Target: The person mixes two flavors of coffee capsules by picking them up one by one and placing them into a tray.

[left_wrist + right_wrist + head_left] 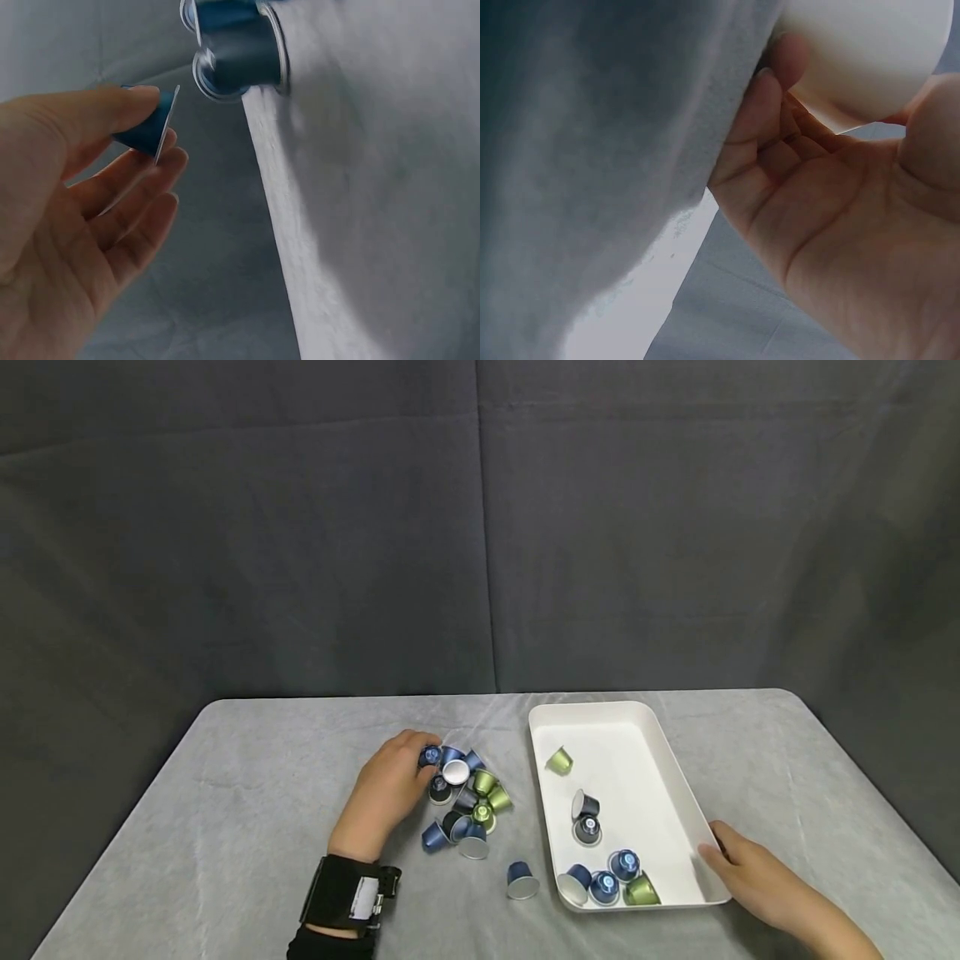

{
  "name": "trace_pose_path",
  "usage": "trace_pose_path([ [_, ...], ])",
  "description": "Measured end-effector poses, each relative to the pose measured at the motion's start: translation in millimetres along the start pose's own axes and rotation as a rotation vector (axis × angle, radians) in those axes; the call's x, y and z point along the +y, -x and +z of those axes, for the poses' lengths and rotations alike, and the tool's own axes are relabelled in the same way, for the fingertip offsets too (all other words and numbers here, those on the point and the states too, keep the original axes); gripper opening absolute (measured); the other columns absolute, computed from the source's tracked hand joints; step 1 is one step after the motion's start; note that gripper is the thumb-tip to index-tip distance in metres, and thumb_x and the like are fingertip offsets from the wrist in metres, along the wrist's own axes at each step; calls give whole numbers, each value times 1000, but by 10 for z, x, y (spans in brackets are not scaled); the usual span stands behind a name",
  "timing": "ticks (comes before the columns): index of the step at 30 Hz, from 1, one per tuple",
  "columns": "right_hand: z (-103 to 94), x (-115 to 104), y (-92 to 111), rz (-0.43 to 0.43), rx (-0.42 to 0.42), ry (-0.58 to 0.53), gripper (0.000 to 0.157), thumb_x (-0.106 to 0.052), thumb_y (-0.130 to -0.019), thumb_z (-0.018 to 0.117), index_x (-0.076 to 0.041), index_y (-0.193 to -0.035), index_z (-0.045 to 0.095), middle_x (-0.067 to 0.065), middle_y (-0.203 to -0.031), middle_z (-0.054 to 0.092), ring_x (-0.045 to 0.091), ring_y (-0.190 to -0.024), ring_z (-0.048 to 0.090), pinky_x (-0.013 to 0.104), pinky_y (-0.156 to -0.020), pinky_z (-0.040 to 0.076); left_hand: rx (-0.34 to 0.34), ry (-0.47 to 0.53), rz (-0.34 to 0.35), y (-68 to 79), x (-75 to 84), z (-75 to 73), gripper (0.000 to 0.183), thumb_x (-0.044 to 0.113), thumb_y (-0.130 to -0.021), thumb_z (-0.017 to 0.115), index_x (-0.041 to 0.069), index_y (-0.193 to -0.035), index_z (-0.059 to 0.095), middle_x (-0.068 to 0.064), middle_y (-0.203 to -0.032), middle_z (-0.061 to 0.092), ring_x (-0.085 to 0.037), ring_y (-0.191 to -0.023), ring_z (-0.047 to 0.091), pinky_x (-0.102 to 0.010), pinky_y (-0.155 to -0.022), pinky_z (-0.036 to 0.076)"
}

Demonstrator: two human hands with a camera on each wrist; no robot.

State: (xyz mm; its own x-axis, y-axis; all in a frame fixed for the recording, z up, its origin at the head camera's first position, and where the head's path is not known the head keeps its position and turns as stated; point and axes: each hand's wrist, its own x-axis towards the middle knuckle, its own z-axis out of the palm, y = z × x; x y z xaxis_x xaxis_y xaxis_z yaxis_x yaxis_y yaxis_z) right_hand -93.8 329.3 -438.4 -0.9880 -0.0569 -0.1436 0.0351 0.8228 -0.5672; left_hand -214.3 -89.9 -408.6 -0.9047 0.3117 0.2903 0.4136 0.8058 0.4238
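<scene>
My left hand (392,782) is at the left edge of a pile of coffee capsules, pinching a blue coffee capsule (430,756) between thumb and fingers. In the left wrist view the pinched capsule lies on its side, its foil rim facing away from the palm. The pile holds blue, black and green capsules, with a white-lidded capsule (456,772) foil side up. My right hand (768,881) grips the white tray (637,768) near its front right corner, thumb at the rim. In the right wrist view the fingers curl under the tray wall (870,60).
Inside the tray, a green capsule (560,762) lies toward the back, two dark capsules (587,829) sit mid-left, and several blue and green ones line the front. A single blue capsule (521,880) lies on the grey cloth between pile and tray. A dark curtain (480,527) hangs behind.
</scene>
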Motion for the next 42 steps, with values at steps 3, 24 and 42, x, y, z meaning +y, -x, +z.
trace_pose_path([
  [3,-5,-1,-2,1,-3,2,28,-17,-105,47,4,-123,53,23,-115,63,27,-99,59,44,-78,49,14,-20,22,3,60,-1,34,7,-87,76,6,-120,67,-9,-116,65,-30,-112,61,-46,-91,50],
  [24,-1,7,8,-5,9,7,27,-16,-104,49,4,-121,53,22,-113,63,26,-97,59,44,-77,49,-3,-115,320,72,678,208,27,15,-88,76,10,-114,69,-3,-109,69,-21,-98,66,-37,-83,54],
  [42,20,7,21,-27,28,-5,23,-14,-103,50,3,-119,53,18,-108,65,24,-92,58,42,-75,48,-9,-324,525,218,1084,308,26,30,-89,75,19,-111,68,5,-107,69,-13,-93,65,-30,-78,49],
])
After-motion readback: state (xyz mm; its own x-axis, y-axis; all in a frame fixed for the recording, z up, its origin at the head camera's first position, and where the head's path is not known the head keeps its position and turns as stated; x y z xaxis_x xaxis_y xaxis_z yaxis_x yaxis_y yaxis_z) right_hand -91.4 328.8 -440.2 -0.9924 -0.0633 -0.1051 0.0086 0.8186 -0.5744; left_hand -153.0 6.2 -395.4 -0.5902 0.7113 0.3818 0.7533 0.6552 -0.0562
